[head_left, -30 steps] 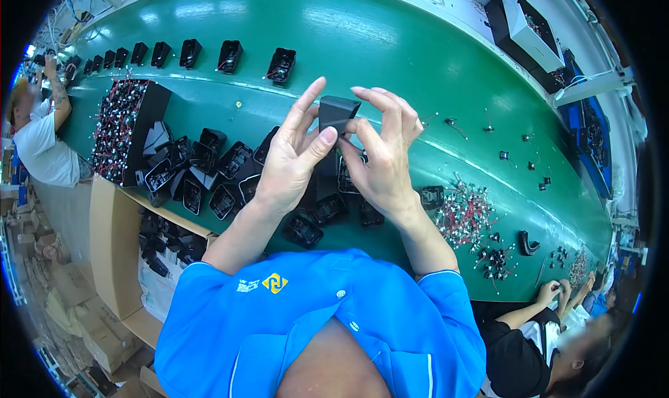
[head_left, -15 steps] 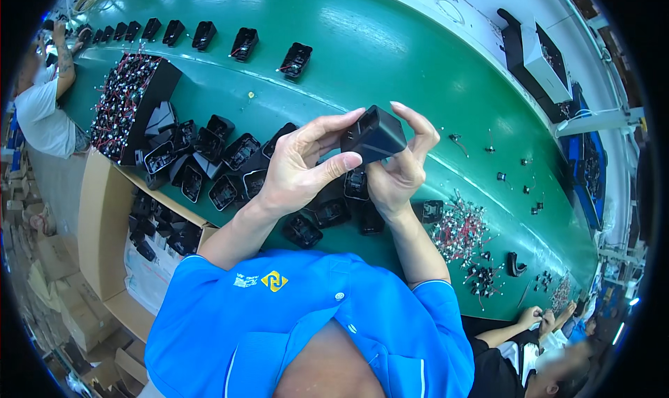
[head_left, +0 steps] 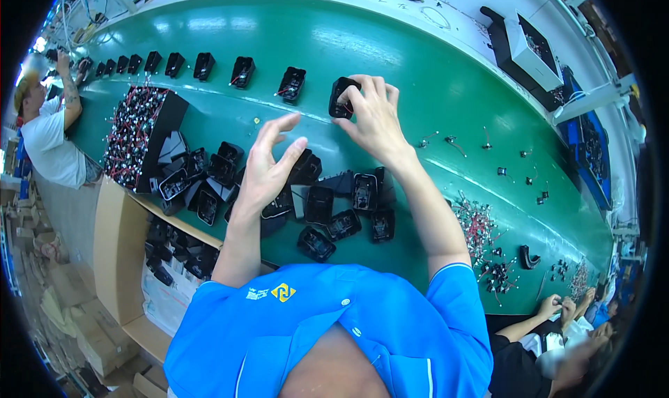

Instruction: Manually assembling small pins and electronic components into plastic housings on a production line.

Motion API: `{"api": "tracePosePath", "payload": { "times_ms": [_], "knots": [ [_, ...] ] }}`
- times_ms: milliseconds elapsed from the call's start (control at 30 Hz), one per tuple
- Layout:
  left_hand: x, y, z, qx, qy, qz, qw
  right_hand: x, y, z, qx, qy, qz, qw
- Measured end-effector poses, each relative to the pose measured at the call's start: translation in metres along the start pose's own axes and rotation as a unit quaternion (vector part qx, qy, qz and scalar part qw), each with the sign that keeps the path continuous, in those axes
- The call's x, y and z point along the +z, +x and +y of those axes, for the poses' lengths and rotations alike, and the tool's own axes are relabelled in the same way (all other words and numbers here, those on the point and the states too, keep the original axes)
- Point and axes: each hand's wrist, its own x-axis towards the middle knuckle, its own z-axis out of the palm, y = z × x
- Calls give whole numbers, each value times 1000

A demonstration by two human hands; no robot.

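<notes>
My right hand (head_left: pixel 376 123) grips the near side of a black plastic housing (head_left: pixel 337 95), its thumb and fingers at the open top, where a bit of red wire shows. This housing stands at the right end of a row of similar housings (head_left: pixel 293 84) along the far side of the green table (head_left: pixel 432 56). My left hand (head_left: pixel 267 168) holds nothing; its fingers and thumb are spread above a jumble of black housings (head_left: pixel 319 206) nearer to me.
At left stands a black bin (head_left: pixel 167 123) heaped with small wired parts, beside an open cardboard box (head_left: pixel 111 251). Loose wired parts (head_left: pixel 477 231) lie piled at right. A white box (head_left: pixel 533 53) sits at the back right. Co-workers sit at both ends.
The housing, earlier held up between both hands, is now at the row's end in my right hand. My left hand has let go and moved left and back.
</notes>
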Motion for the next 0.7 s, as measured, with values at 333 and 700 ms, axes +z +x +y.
{"api": "tracePosePath", "payload": {
  "times_ms": [333,700],
  "knots": [
    [-27,4,-17,31,381,-139,914,32,10,46,74,-114,-147,980],
    [-21,19,-28,-33,330,-136,934,-80,-79,101,324,-143,-153,922]
  ]
}}
